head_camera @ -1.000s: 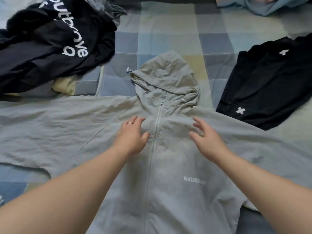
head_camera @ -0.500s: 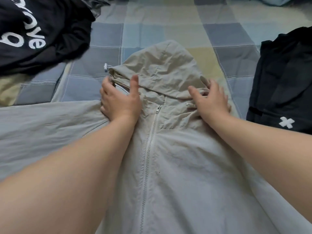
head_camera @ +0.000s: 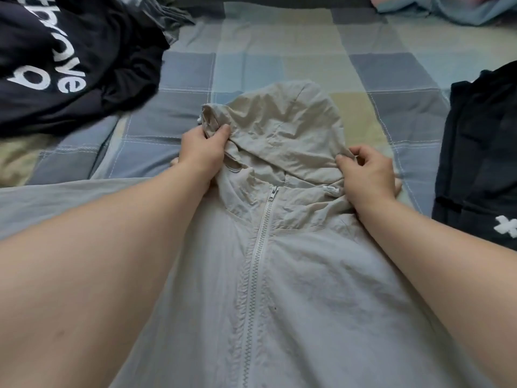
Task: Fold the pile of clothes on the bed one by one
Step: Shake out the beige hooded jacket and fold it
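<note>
Two hands grasp the hood [head_camera: 288, 127] of the grey jacket [head_camera: 307, 289], which lies zip-side up in the middle of the bed [head_camera: 279, 51]. The left hand [head_camera: 200, 154] clenches the hood's rim at 10 o'clock. The right hand [head_camera: 369, 175] pinches it at 2 o'clock, seemingly between thumb and forefinger.

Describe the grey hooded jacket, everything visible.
The grey jacket is thin, crinkled, nylon-looking fabric, lying front up on the checked bedspread, with its zip closed to the collar. Its hood points away. The left hand grips the hood's left edge; the right hand pinches its right edge.
</note>
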`<state>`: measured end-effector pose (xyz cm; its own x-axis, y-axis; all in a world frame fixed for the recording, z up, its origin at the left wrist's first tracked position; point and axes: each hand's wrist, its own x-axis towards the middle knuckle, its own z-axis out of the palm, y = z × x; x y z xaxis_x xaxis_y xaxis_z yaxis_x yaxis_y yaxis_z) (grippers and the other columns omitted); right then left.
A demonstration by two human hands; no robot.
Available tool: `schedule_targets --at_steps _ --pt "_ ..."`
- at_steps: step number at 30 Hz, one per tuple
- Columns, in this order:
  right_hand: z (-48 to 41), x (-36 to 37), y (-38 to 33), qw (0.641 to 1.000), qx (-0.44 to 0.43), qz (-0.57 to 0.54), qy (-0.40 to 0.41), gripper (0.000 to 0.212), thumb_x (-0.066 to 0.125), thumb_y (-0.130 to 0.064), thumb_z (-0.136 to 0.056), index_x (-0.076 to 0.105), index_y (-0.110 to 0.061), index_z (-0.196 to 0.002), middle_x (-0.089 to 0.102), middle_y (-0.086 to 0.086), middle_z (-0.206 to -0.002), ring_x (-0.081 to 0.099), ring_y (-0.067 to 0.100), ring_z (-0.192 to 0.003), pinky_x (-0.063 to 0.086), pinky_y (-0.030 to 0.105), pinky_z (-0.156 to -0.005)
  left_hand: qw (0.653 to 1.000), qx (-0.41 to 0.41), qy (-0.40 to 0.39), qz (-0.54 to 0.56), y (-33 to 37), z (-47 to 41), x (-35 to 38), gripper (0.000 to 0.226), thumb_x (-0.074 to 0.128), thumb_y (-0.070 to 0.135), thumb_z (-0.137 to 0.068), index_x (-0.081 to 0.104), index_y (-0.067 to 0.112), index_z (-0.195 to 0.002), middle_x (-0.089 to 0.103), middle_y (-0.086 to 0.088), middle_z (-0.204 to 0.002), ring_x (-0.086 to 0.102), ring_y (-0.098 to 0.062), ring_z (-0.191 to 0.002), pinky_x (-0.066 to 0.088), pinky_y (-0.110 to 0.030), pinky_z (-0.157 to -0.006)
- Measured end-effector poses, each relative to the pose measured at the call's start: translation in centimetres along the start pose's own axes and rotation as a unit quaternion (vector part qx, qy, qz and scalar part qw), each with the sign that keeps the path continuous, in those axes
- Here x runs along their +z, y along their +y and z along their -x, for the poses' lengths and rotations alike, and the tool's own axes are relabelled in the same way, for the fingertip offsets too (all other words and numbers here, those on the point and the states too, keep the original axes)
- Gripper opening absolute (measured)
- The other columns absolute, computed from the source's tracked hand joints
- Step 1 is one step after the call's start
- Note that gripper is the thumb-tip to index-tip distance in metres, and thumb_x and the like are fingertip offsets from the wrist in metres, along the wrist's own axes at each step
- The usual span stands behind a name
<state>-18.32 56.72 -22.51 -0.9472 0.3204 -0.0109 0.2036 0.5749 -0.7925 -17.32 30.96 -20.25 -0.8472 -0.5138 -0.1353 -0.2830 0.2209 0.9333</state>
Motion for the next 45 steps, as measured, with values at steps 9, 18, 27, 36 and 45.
schedule_targets --at_steps 9,18,27,36,45 --pt "5.6 -11.8 -7.4 0.971 -0.043 -0.164 -0.165 0.016 0.067 -0.006 -0.092 0.067 -0.020 -0.084 0.066 -0.006 -0.082 0.059 0.006 -0.075 0.047 0.019 -0.070 0.973 -0.129 -0.100 0.161 4.7 8.1 -8.7 0.036 0.060 -0.004 -0.083 0.063 0.018 -0.112 0.068 0.001 -0.095 0.063 -0.017 -0.087 0.047 -0.029 -0.074" --pt "18.8 -16.4 2.7 0.931 -0.233 0.197 -0.200 0.014 0.040 -0.024 -0.070 0.047 -0.036 -0.072 0.061 -0.033 -0.103 0.064 0.020 -0.112 0.026 0.033 -0.096 0.896 0.068 -0.179 -0.401 -1.2 18.4 -14.2 0.047 0.056 0.011 -0.073 0.066 0.048 -0.099 0.050 0.017 -0.140 0.041 -0.025 -0.134 0.033 -0.047 -0.109" --pt "20.0 -14.5 -2.3 0.958 -0.093 0.003 -0.272 0.098 0.067 -0.054 -0.073 0.004 -0.063 -0.147 0.042 -0.012 -0.150 0.044 0.014 -0.137 0.031 0.041 -0.117 0.913 0.145 -0.258 -0.281 3.4 21.7 -10.8 0.078 0.072 0.053 -0.076 0.044 0.029 -0.144 0.060 0.009 -0.113 0.054 -0.017 -0.112 0.038 -0.039 -0.103" --pt "19.3 -12.4 -3.9 0.914 -0.062 0.184 -0.356 0.029 0.072 -0.045 -0.069 0.062 -0.031 -0.092 0.056 -0.012 -0.114 0.051 0.019 -0.115 0.041 0.039 -0.098 0.820 0.203 -0.309 -0.437 2.3 22.1 -10.8 0.028 0.060 0.010 -0.084 0.042 0.031 -0.083 0.050 0.006 -0.100 0.047 -0.028 -0.101 0.040 -0.039 -0.081" --pt "11.8 -13.1 -14.4 0.988 -0.148 0.014 -0.049 0.013 0.057 -0.022 -0.095 0.047 -0.016 -0.089 0.056 -0.001 -0.085 0.053 0.027 -0.088 0.042 0.038 -0.073 0.908 0.265 -0.017 -0.324 13.7 15.1 -7.8 0.018 0.051 0.003 -0.088 0.045 0.020 -0.089 0.049 0.002 -0.095 0.046 -0.027 -0.078 0.028 -0.035 -0.065"
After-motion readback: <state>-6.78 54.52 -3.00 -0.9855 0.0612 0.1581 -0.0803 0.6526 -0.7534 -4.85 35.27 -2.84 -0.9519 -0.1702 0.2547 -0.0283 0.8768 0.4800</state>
